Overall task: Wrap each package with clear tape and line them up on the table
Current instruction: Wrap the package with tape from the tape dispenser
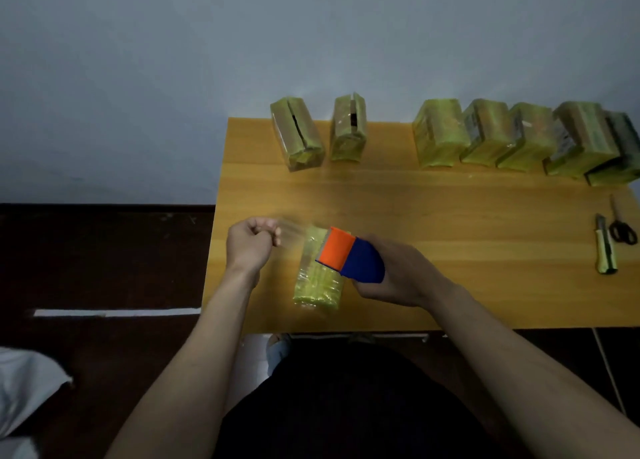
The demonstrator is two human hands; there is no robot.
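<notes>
Low in the middle of the frame, the right hand is wrapped around the blue handle of a tape dispenser, whose orange front end points up and left and sits over the upper end of a yellow-green package. A strip of clear tape runs from the dispenser's orange end leftward to the left hand, whose curled fingers pinch the free end of the strip; the tape is blurred and partly see-through. The package lies flat near the front edge of the wooden table, left of centre, between the two hands, with its long side running away from the person. Along the far edge of the table, in the upper middle of the frame, two packages stand a little apart from each other, each with a dark slit along its top. To their right, after a gap, a row of five packages stands side by side, touching or nearly so, reaching the right edge of the frame. At the right side of the table, below that row, lie a utility knife and, just beside it, a pair of scissors. A pale wall rises behind the table, and a dark floor fills the left.
</notes>
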